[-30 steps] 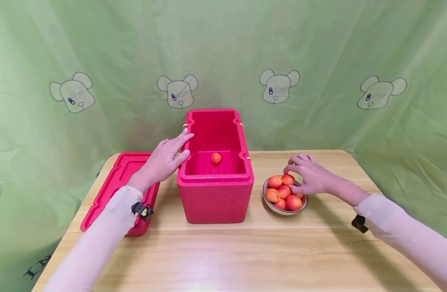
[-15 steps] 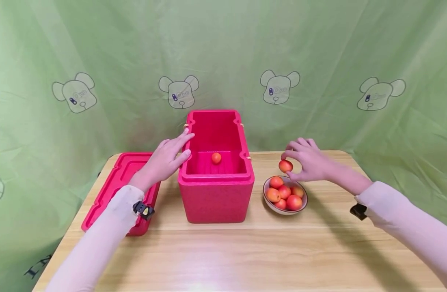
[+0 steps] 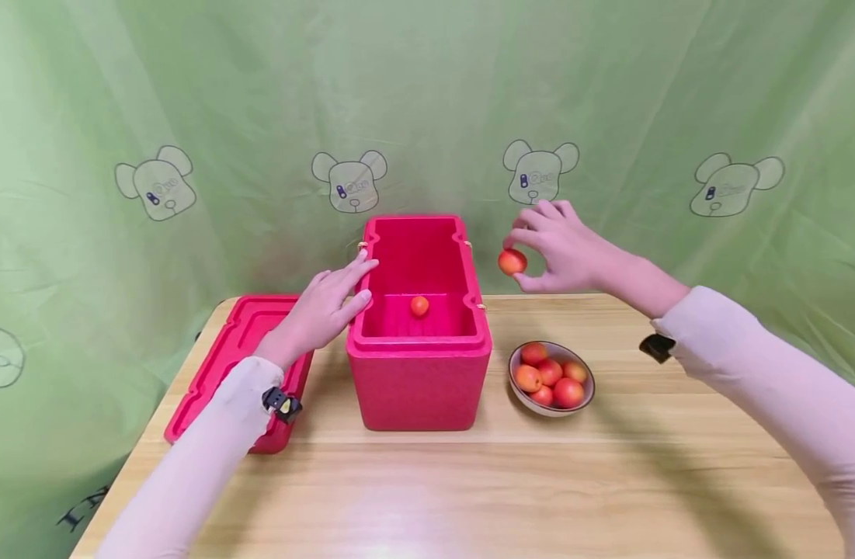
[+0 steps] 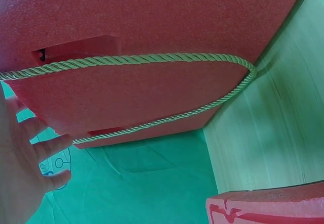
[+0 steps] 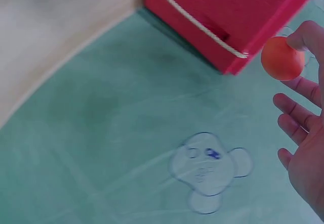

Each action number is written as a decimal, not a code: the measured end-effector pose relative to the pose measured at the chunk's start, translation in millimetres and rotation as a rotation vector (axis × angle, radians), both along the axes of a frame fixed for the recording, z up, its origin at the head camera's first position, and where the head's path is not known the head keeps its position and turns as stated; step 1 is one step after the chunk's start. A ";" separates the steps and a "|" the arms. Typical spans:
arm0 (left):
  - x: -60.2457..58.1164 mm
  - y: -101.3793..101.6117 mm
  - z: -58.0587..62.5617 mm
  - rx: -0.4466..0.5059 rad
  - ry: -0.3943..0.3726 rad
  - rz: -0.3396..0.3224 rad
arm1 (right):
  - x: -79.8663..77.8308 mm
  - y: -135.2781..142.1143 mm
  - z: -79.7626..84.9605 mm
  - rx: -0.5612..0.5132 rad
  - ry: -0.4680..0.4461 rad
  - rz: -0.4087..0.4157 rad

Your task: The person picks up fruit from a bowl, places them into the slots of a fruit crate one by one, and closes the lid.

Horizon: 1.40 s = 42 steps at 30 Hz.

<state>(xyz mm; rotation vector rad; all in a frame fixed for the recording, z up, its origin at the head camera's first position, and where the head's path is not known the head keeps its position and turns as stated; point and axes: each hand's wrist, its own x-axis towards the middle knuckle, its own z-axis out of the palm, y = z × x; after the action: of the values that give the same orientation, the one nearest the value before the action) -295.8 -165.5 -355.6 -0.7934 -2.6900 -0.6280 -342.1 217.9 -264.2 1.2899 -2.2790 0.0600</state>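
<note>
My right hand (image 3: 567, 248) pinches a red-orange apricot (image 3: 512, 262) between thumb and fingertips, held in the air to the right of the red foam box (image 3: 418, 388). In the right wrist view the same apricot (image 5: 282, 58) shows against the thumb, the other fingers spread loosely. A single apricot (image 3: 419, 306) lies on the floor of the lidless box. My left hand (image 3: 322, 310) rests with extended fingers on the box's left rim. Several more apricots (image 3: 549, 372) sit in a round bowl (image 3: 551, 412) to the right of the box.
The red lid (image 3: 276, 442) lies on the wooden table (image 3: 427, 497) left of the box, partly behind my left forearm. A rope handle (image 4: 167, 58) hangs along the box's side. A green curtain (image 3: 427, 85) with printed bear heads stands right behind the table.
My right hand has lifted one apricot out of the bowl, raised it and carried it leftward toward the box. The left hand has stayed on the rim.
</note>
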 end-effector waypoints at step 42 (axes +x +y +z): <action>-6.4 21.8 3.0 -0.016 -0.007 0.015 | -13.7 -145.4 -0.8 0.372 -0.024 0.073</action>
<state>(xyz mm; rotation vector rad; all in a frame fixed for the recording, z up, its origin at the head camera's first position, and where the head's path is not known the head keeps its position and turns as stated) -302.2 -143.6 -352.6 -0.7754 -2.7085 -0.6073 -355.7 72.4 -265.0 1.5615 -2.3366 -0.3398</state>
